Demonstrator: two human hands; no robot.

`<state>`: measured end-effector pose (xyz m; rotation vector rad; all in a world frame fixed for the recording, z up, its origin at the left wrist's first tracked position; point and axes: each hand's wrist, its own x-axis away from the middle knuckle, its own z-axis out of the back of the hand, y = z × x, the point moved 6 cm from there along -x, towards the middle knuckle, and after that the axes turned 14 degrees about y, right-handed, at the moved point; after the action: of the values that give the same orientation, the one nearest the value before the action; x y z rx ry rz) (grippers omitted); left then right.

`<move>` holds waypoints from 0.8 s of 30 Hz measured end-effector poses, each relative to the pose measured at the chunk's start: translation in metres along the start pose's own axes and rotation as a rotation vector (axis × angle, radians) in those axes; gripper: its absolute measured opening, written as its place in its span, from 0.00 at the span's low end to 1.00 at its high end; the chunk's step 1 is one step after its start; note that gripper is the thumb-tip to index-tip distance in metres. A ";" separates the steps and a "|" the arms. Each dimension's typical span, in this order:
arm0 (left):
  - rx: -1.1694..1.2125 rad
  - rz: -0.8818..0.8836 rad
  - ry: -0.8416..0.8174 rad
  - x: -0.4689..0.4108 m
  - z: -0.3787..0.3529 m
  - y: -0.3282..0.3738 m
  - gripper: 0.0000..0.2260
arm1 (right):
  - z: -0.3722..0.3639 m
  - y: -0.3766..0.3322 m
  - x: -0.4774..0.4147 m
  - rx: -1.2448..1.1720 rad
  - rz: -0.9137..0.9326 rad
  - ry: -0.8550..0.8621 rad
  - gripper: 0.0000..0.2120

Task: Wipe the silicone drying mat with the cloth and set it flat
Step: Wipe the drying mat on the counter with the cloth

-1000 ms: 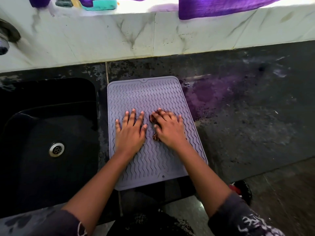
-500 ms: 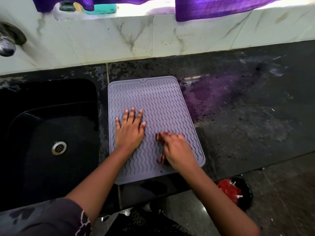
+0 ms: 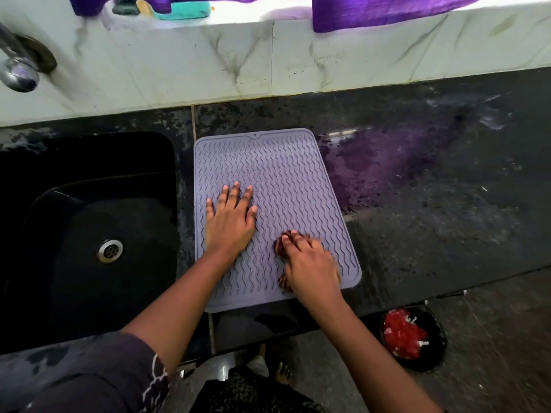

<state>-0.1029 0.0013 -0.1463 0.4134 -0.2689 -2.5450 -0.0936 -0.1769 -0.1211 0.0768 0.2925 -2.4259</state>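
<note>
A grey-lilac silicone drying mat (image 3: 277, 162) with wavy ridges lies flat on the black counter, right of the sink. My left hand (image 3: 231, 222) presses flat on its left middle, fingers spread. My right hand (image 3: 310, 263) sits on the mat's near right part, closed over a dark red cloth (image 3: 280, 245). Only the cloth's left edges peek out from under the fingers and palm. The hand looks slightly blurred.
A black sink (image 3: 89, 234) with a steel drain lies to the left, a tap (image 3: 18, 73) above it. A marble wall backs the wet counter (image 3: 432, 186). On the floor stands a black bin (image 3: 414, 338) with red waste.
My right hand with the cloth has slid from the mat's middle toward its near right corner. My left hand has stayed in place on the mat.
</note>
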 end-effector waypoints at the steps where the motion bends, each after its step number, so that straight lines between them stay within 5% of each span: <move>1: -0.002 0.000 0.001 0.000 0.000 0.000 0.23 | 0.003 0.002 0.001 -0.040 -0.017 0.009 0.22; 6: 0.001 0.007 0.002 0.000 0.000 0.000 0.24 | 0.015 0.002 -0.055 -0.253 -0.146 0.191 0.21; 17: 0.009 0.011 0.015 -0.001 0.000 0.000 0.24 | 0.006 -0.004 -0.037 0.029 -0.055 0.046 0.20; 22: 0.005 0.001 0.019 -0.001 -0.001 0.000 0.24 | 0.014 0.011 -0.018 -0.096 -0.122 -0.162 0.18; 24: 0.004 0.005 0.016 -0.002 -0.002 -0.001 0.24 | 0.017 0.011 -0.026 -0.139 -0.166 -0.059 0.18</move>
<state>-0.1014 0.0026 -0.1484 0.4343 -0.2688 -2.5357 -0.0661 -0.1723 -0.1036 -0.0834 0.4559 -2.5586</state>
